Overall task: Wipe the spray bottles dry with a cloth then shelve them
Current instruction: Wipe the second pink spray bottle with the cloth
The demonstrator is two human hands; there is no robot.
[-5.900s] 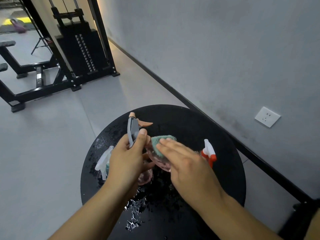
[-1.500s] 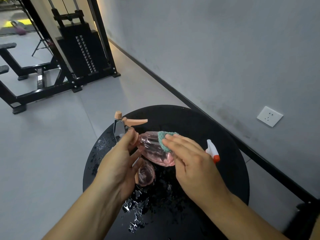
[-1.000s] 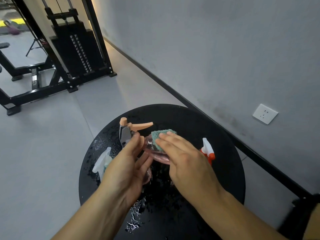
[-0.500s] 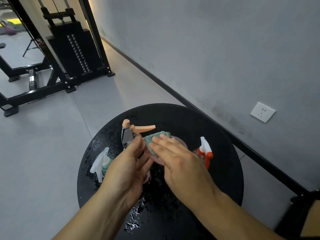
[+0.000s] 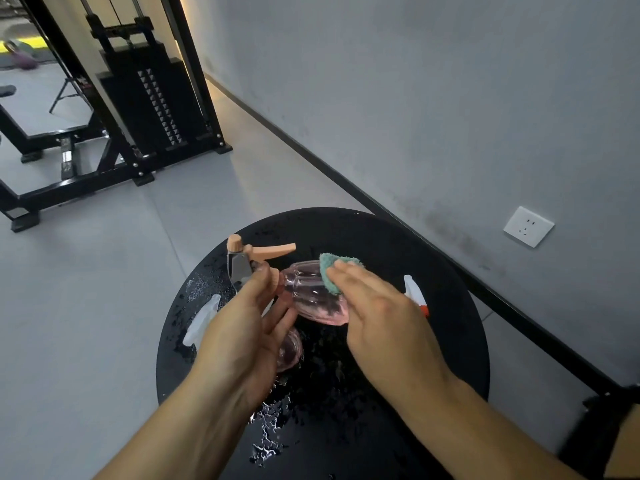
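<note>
Above a wet round black table [image 5: 433, 258], my left hand [image 5: 242, 330] grips the neck of a pink spray bottle [image 5: 308, 292] that lies on its side, its peach trigger head pointing left. With straight fingers, my right hand [image 5: 381, 317] presses a small teal cloth [image 5: 332, 271] against the bottle's body. A second pink bottle [image 5: 289, 351] lies on the table under my left hand. At the table's left lies a bottle with a white sprayer [image 5: 202, 320]. A bottle with a white and red sprayer [image 5: 415, 292] is partly hidden behind my right hand.
Water puddles [image 5: 270, 431] cover the table's near side. A grey wall with a white socket [image 5: 528, 226] runs along the right. A black weight machine [image 5: 145, 95] stands on the grey floor at the back left. No shelf is in view.
My right hand has slid the cloth right along the pink bottle's body, away from the neck. My left hand keeps its hold on the neck.
</note>
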